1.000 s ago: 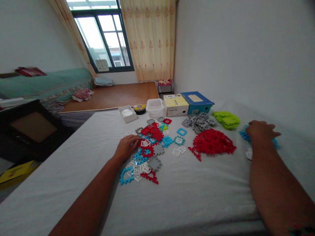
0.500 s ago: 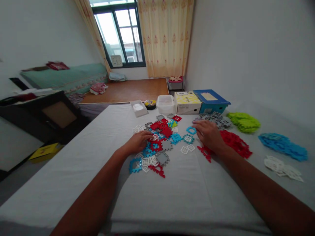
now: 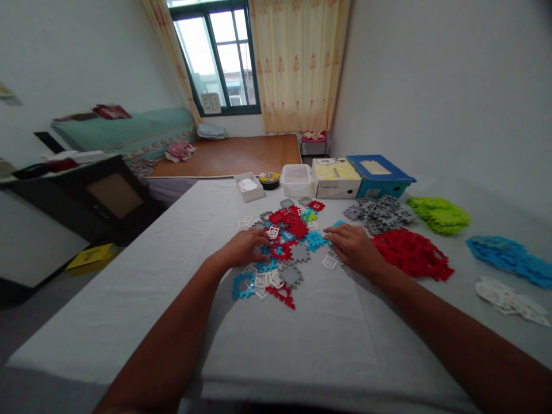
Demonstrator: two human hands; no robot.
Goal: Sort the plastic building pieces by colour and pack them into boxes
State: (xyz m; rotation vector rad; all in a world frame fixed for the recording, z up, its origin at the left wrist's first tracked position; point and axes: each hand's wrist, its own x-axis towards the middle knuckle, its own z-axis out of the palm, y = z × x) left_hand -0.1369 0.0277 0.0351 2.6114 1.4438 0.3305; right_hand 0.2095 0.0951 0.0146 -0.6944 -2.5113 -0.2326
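Note:
My left hand rests at the left edge of a mixed heap of toothed plastic pieces, its fingertips on blue and red ones; whether it grips one cannot be made out. To the right of the heap, my right hand reaches over blue pieces, fingers bent and close together, its fingertips partly hiding what they touch. Just below its fingers lies a white grid piece. Grey pieces, a blue frame and a red triangular piece lie at the heap's near side.
Sorted piles stand at the right: grey, red, lime green, blue and white. Behind the heap are a white box, a round tin, a clear tub, a yellow box and a blue box.
My right hand has moved left, over the blue pieces beside the heap. The red triangular piece near its wrist no longer shows there. The view has shifted slightly.

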